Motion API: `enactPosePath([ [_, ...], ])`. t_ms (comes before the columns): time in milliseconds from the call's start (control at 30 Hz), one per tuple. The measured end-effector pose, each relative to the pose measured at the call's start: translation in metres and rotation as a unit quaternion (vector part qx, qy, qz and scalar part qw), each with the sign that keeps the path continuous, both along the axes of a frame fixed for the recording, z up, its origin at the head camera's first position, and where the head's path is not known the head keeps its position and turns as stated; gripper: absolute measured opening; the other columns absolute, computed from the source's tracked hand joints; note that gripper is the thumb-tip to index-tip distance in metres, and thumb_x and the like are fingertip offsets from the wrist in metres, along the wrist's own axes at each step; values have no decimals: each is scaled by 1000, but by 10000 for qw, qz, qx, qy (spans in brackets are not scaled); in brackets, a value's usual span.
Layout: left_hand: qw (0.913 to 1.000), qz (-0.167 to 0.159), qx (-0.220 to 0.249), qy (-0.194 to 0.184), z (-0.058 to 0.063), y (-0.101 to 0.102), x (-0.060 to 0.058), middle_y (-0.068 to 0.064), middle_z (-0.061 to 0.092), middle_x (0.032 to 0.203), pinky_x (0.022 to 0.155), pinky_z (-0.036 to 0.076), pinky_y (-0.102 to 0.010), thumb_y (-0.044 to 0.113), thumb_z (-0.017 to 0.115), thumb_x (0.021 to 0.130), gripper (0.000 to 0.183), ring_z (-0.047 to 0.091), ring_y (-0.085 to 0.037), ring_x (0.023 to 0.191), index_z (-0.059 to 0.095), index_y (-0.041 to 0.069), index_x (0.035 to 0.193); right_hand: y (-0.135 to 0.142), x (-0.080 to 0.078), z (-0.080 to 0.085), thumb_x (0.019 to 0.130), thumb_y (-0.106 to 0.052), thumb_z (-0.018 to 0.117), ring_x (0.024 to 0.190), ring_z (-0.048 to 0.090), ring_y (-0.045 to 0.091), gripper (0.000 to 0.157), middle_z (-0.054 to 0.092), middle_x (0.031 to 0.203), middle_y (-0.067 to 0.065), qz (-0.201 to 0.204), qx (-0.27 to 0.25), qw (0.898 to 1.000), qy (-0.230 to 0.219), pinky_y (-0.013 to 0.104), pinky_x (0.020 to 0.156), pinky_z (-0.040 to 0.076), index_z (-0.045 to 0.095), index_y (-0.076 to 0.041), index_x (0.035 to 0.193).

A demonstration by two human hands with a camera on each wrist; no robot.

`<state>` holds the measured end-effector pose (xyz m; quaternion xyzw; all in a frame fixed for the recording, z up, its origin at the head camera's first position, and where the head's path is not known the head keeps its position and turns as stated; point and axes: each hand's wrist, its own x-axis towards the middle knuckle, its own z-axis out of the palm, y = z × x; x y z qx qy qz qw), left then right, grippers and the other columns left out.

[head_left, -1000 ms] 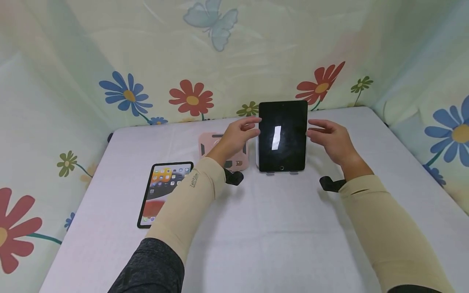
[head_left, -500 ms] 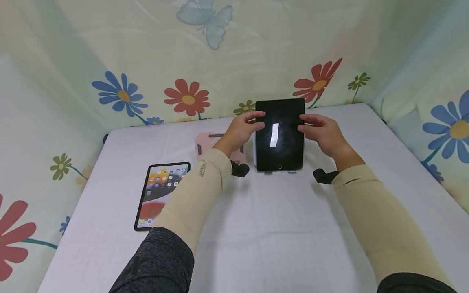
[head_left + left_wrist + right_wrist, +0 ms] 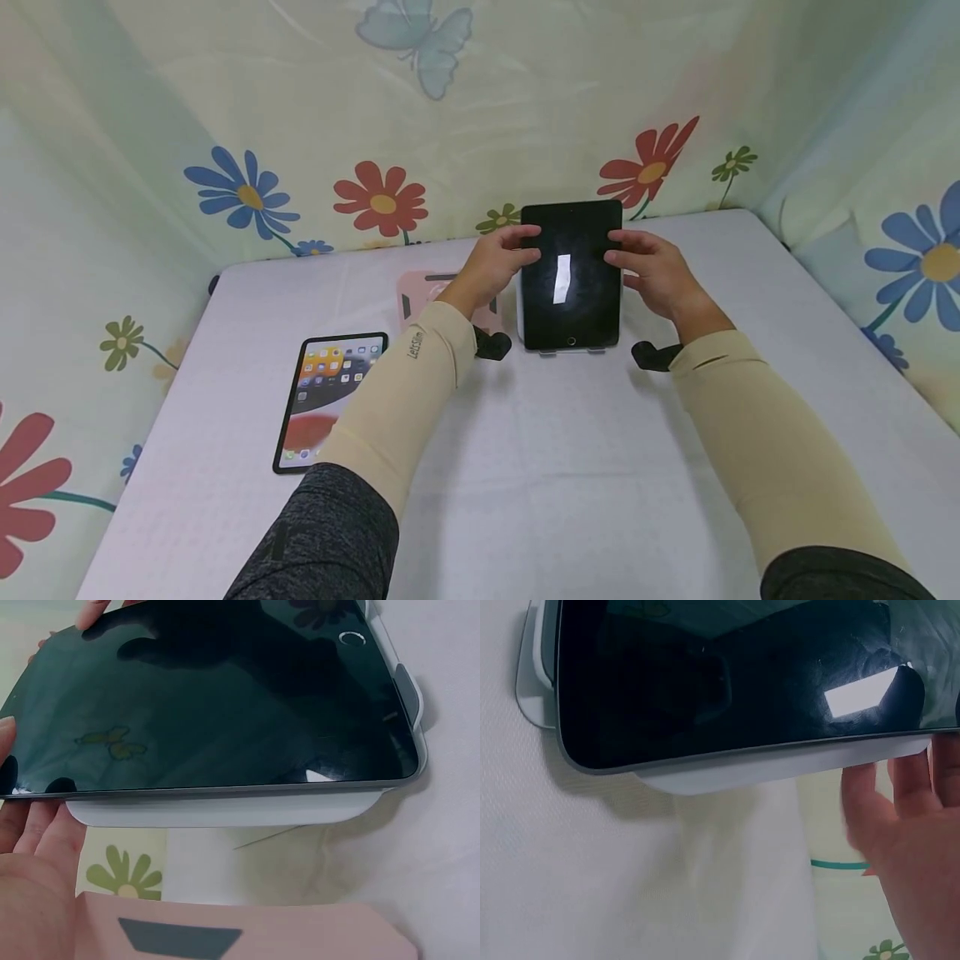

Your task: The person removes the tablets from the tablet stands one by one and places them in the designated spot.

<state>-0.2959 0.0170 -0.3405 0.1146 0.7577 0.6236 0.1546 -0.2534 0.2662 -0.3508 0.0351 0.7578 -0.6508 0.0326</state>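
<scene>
A black tablet [image 3: 573, 317] with a dark, glossy screen and a round home button leans upright on a pale stand [image 3: 225, 812] at the back of the table. My left hand [image 3: 487, 265] grips its left edge, fingertips on the screen and other fingers behind. My right hand [image 3: 656, 273] holds the opposite edge, its fingertips overlapping the screen. In the right wrist view, several fingers [image 3: 911, 791] reach behind the tablet beside the stand's backrest. The stand's small front lips show under the tablet's bottom edge. The rest of the stand is hidden behind the tablet.
A pink tablet case [image 3: 415, 292] with grey patches lies left of the stand, partly behind my left hand. A second tablet [image 3: 322, 375] with a lit home screen lies near my left forearm. A flowered curtain [image 3: 300, 83] hangs behind the white-covered table [image 3: 555, 500].
My right hand has moved left from beside the tablet onto its right edge. My left fingertips have come further over the left edge. The tablet stays on its stand.
</scene>
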Motion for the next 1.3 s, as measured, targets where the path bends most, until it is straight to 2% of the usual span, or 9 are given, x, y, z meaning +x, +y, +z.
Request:
enactPosePath([
  [200, 9999, 34, -90, 62, 3, 1, 0, -4, 49, 144, 107, 43, -33, 13, 65, 99, 38, 49, -18, 127, 62, 19, 136, -1, 0, 1, 100, -25, 64, 134, 36, 26, 56, 34, 152, 12, -130, 72, 9999, 48, 50, 118, 22, 45, -8, 149],
  [367, 10000, 38, -86, -1, 5, 1, 1, -4, 47, 145, 106, 43, -32, 13, 66, 99, 38, 46, -17, 129, 62, 19, 136, 0, 3, 3, 101, -23, 63, 135, 36, 27, 55, 33, 153, 13, -110, 158, 9998, 32, 49, 118, 22, 44, -6, 149],
  [567, 10000, -21, -17, 91, 9, 2, 3, -3, 49, 142, 104, 45, -32, 11, 66, 98, 38, 49, -17, 124, 63, 19, 135, 5, 8, 8, 102, -21, 61, 131, 41, 26, 54, 36, 149, 14, -33, 492, 9984, 281, 43, 116, 30, 43, -3, 150],
  [733, 9996, -28, 183, 215, 14, 6, 6, -3, 53, 136, 99, 48, -30, 6, 68, 95, 40, 51, -17, 118, 64, 16, 133, 11, 14, 15, 102, -18, 59, 127, 42, 25, 55, 39, 147, 14, -21, 820, 9956, 457, 44, 113, 35, 40, -8, 153],
  [867, 9978, -108, 618, 226, 17, 11, 11, -7, 58, 129, 92, 53, -32, -4, 67, 93, 41, 57, -20, 107, 65, 9, 132, 17, 23, 19, 102, -14, 59, 117, 49, 17, 57, 45, 138, 10, 2, 1007, 9931, 607, 33, 104, 46, 38, -12, 155],
  [967, 9968, -208, 759, 153, 20, 16, 16, -8, 59, 126, 87, 56, -32, -8, 65, 93, 40, 61, -22, 101, 64, 7, 130, 24, 30, 22, 101, -10, 60, 106, 57, 10, 56, 50, 127, 4, 36, 1046, 9913, 802, 21, 90, 52, 40, -8, 153],
  [1067, 9975, -315, 635, 50, 20, 20, 20, -5, 57, 126, 83, 57, -30, -5, 65, 94, 38, 63, -20, 99, 65, 9, 129, 30, 37, 24, 101, -7, 60, 99, 60, 7, 54, 52, 121, 0, 65, 1049, 9899, 953, 16, 81, 52, 42, -4, 151],
  [1167, 9979, -408, 502, -8, 18, 24, 23, -4, 56, 128, 82, 57, -28, -3, 65, 95, 37, 63, -19, 100, 64, 10, 129, 36, 42, 25, 100, -9, 61, 97, 61, 6, 53, 52, 119, -3, 102, 1114, 9888, 989, 15, 80, 52, 43, -4, 150],
  [1300, 9982, -477, 350, 131, 16, 32, 29, -4, 56, 127, 80, 57, -28, 0, 65, 96, 36, 63, -18, 100, 64, 11, 130, 45, 47, 26, 101, -9, 61, 95, 61, 4, 52, 51, 119, -1, 115, 1246, 9872, 986, 14, 79, 52, 43, -3, 150],
])
